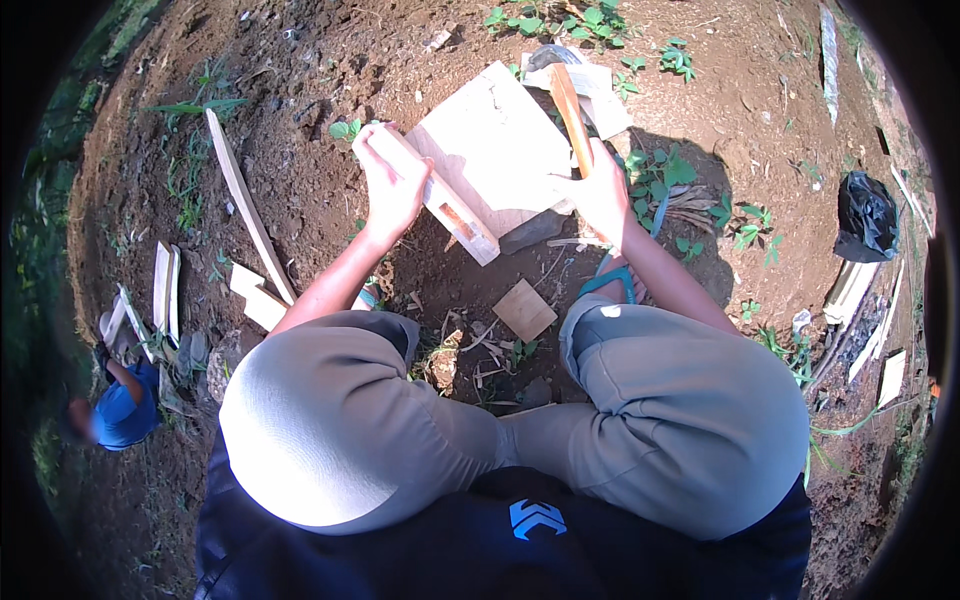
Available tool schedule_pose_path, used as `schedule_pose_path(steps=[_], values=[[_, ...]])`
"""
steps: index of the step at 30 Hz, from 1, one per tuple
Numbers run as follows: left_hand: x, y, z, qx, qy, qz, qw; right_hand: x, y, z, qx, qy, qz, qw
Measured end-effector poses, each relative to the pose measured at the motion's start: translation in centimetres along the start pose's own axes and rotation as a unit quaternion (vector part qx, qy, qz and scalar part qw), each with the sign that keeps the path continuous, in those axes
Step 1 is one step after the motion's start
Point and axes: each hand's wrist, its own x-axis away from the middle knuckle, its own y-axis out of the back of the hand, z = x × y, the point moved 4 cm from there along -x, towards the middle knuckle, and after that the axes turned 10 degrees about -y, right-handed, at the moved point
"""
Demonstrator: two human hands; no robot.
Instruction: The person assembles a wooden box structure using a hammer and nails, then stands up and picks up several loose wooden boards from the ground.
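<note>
Left hand (393,192) on a long, pale, rectangular wooden block (445,195); right hand (600,195) on a smooth orange-brown wooden handle (570,112).
On my feed the left fingers curl round the block, upper centre-left of the frame; it slants down to the right, a rectangular slot near its lower end, overlapping the left edge of a wide, flat, pale wooden board (500,140). Whether they touch, I cannot tell. The right hand is closed round the handle's lower end, upper centre-right; I cannot make out its far end surely. I log a small, square, tan wooden piece (525,311) at centre, a crumpled black plastic bag (866,215) at right, a person in blue (126,410) at lower left.
</note>
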Motion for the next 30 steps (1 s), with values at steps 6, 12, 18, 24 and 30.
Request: schedule_pose_path(steps=[6,12,18,24,30], values=[[-0.1,0.1,-1.1,-0.057,-0.057,-0.002,0.997,-1.0,-0.7,-1.7,-0.089,-0.049,0.052,0.993],[0.0,0.1,-1.4,-0.027,-0.044,-0.005,0.999,-0.5,0.1,-3.6,-0.162,-0.11,0.052,0.979],[-0.3,0.3,-1.6,-0.02,-0.04,0.007,0.999,0.4,1.7,-2.6,-0.215,-0.185,0.054,0.957],[-0.4,0.3,-2.4,-0.036,-0.095,0.005,0.995,0.0,0.6,-3.5,-0.214,-0.15,0.068,0.963],[-0.6,0.3,-2.5,-0.02,-0.096,0.011,0.995,-0.3,-0.8,-4.2,-0.129,-0.092,0.05,0.986]])
